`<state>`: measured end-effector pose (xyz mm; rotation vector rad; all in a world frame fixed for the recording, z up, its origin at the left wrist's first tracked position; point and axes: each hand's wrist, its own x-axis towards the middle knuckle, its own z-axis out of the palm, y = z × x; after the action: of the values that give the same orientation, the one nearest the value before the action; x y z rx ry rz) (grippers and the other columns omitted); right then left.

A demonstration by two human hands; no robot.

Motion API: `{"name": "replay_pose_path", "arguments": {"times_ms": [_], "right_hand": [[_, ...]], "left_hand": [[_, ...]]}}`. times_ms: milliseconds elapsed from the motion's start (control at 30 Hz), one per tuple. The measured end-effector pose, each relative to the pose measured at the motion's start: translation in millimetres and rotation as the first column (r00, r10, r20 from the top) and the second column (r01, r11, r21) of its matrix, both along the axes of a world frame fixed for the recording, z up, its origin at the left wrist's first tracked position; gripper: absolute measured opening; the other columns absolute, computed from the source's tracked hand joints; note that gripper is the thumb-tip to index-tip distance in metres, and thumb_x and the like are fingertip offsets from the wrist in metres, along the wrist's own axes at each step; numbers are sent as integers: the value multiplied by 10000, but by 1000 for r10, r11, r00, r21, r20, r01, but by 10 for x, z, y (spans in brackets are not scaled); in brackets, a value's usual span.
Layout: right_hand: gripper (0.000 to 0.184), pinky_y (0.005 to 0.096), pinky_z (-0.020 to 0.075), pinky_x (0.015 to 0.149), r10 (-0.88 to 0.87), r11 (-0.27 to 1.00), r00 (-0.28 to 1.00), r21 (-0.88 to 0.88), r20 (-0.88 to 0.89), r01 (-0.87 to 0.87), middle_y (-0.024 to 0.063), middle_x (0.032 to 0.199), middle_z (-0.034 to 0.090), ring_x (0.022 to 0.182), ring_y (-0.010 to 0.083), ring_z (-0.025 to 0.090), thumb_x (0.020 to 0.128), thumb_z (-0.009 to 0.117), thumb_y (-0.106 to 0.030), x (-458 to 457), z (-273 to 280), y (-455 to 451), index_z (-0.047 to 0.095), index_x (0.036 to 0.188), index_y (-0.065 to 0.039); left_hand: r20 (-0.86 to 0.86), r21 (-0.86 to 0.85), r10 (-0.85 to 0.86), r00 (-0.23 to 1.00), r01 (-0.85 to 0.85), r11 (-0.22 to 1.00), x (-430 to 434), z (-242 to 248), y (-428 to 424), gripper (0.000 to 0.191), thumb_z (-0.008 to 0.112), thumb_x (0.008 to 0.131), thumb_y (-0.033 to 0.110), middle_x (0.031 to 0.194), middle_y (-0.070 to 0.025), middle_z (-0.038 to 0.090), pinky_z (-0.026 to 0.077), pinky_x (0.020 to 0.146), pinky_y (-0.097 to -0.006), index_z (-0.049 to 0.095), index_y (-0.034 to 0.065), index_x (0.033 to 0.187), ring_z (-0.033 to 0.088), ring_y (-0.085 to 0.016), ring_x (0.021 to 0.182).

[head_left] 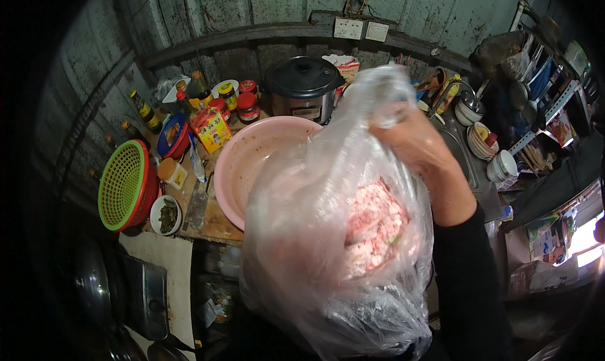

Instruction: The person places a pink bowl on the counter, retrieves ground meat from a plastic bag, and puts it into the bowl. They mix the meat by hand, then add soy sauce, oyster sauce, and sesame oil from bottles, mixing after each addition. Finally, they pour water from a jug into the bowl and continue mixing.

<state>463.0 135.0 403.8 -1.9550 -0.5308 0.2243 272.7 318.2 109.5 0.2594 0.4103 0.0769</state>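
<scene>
My right hand (409,136) grips the gathered top of a large clear plastic bag (288,205) and holds it up in front of me. Through the plastic shows pale pink and red minced meat (375,228), with a small green fleck in it. The bag hangs over the near right part of a pink plastic basin (231,172) and hides much of it. Bits of residue dot the basin's visible inner wall. My left hand cannot be made out; a blurred pinkish patch behind the plastic is unclear.
Left of the basin stand a yellow seasoning packet (210,129), a lidded jar (172,173), a white bowl of dark leaves (166,215) and green and red colanders (124,186). Behind it are red-lidded jars (248,108) and a rice cooker (302,89). A metal sink (456,148) and stacked bowls (502,166) lie right.
</scene>
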Motion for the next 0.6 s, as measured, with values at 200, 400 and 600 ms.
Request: {"name": "replay_pose_path", "arguments": {"times_ms": [200, 400, 600], "right_hand": [[547, 332, 500, 796, 173, 982, 967, -43, -187, -184, 152, 965, 700, 839, 179, 638, 769, 790, -331, 307, -465, 416, 657, 1106, 80], [521, 327, 465, 903, 187, 959, 900, -126, -395, -255, 150, 1134, 667, 1068, 232, 610, 861, 693, -294, 352, -846, 525, 579, 1257, 25], [491, 333, 461, 910, 255, 963, 872, 33, -417, -266, 147, 1145, 659, 1080, 237, 603, 884, 661, -282, -108, -1372, 514, 572, 1261, 20]], "left_hand": [[-14, 3, 37, 999, -37, 999, -26, 3, 169, 474, 527, 983, 368, 1335, -113, 524, 400, 1067, -460, 452, 87, 1357, 488, -280, 1228], [-28, 19, 88, 996, -88, 996, -76, -3, 391, 469, 529, 981, 365, 1330, -113, 525, 402, 1066, -463, 455, 87, 1352, 491, -283, 1222], [-44, 30, 149, 988, -148, 989, -108, -16, 569, 464, 531, 980, 363, 1326, -113, 527, 403, 1065, -466, 459, 87, 1346, 494, -285, 1217]]}}
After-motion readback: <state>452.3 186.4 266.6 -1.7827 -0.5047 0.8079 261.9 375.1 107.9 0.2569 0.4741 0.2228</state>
